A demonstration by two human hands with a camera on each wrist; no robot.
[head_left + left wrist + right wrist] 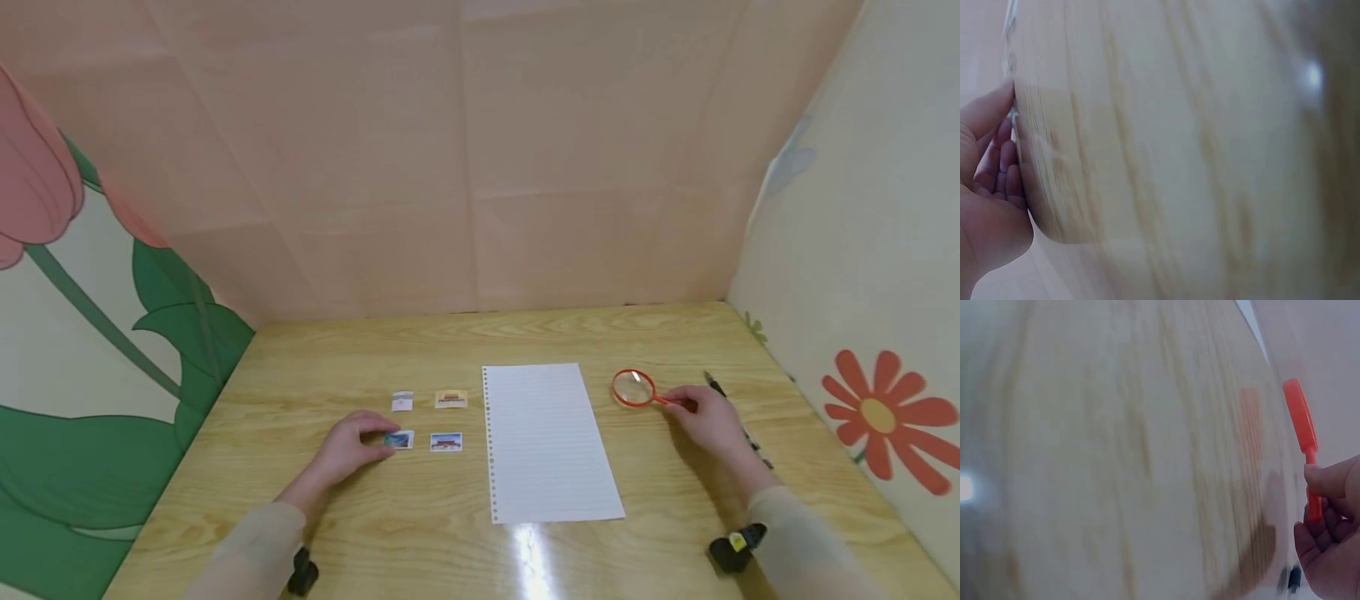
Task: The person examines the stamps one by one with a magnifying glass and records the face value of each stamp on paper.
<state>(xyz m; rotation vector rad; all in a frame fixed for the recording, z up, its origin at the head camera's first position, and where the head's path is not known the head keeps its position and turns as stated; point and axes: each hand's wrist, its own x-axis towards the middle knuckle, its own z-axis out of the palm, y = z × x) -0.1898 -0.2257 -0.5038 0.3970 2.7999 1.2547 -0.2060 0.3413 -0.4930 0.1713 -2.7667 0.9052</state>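
My right hand (703, 417) pinches the handle of a red-rimmed magnifying glass (633, 388) between thumb and fingers. The right wrist view shows the magnifying glass (1300, 415) edge-on, held above the wood surface. My left hand (348, 448) is at the lower-left stamp (402, 440), thumb and forefinger at its lower and upper edges, covering its left end. Beside it lies a stamp with a red building (446, 442). Above these are a pale stamp (402, 402) and a yellowish stamp (452, 399). In the left wrist view the stamp is barely discernible past my hand (988, 169).
A lined loose-leaf sheet (551, 442) lies mid-table, between the stamps and the magnifying glass. A dark pen (715, 383) lies partly behind my right hand. The wooden table (375, 525) meets a pink backdrop (465, 167) at the back and flower-printed panels on both sides.
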